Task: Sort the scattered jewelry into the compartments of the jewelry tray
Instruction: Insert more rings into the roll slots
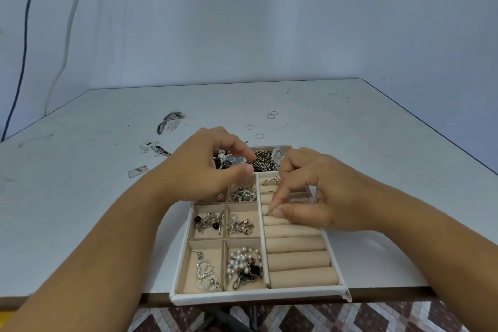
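Both hands hover over the jewelry tray (180,294) at the table's (80,170) near edge: right hand (312,194) pinching a ring (269,212) into the ring rolls (296,244), left hand (204,170) narrowly curled, empty.

The left hand (204,167) covers the near ends of the watches (242,160) and most of the small compartment beneath its palm. Under the pinched fingers (277,205) of the right hand (318,197), the ring is barely visible, and that hand hides the ring rolls' (299,259) middle rows. Both forearms are cut off by the bottom edge.
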### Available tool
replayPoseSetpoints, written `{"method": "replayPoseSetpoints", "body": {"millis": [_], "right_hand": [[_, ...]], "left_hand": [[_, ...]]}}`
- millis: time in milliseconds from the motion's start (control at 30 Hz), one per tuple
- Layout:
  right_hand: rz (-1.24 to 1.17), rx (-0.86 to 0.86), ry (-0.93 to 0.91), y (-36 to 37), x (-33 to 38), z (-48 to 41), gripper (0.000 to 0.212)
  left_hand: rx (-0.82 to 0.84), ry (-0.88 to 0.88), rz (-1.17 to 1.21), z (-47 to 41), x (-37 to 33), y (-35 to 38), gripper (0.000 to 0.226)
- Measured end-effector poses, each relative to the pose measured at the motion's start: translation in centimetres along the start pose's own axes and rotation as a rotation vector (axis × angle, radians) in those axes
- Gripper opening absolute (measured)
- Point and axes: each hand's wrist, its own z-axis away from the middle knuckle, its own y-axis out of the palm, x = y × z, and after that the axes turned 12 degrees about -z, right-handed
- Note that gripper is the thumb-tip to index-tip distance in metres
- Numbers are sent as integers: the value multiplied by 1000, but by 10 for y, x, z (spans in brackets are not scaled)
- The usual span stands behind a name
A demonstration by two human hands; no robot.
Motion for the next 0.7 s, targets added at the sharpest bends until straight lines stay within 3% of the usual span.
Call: {"method": "replayPoseSetpoints", "body": {"millis": [133, 267, 367, 567, 700], "right_hand": [[-7, 6, 21, -3, -2, -1, 7], [-31, -290, 36, -32, -15, 3, 3], [68, -420, 186, -54, -36, 9, 6], [100, -283, 419, -58, -50, 9, 3], [5, -163, 501, -58, -44, 10, 21]], "left_hand": [[-4, -2, 8, 0, 1, 0, 20], [-25, -9, 43, -1, 1, 4, 20], [-34, -11, 58, -3, 0, 9, 22], [-49, -33, 91, -7, -1, 16, 20], [-51, -42, 155, -6, -1, 19, 25]]}}
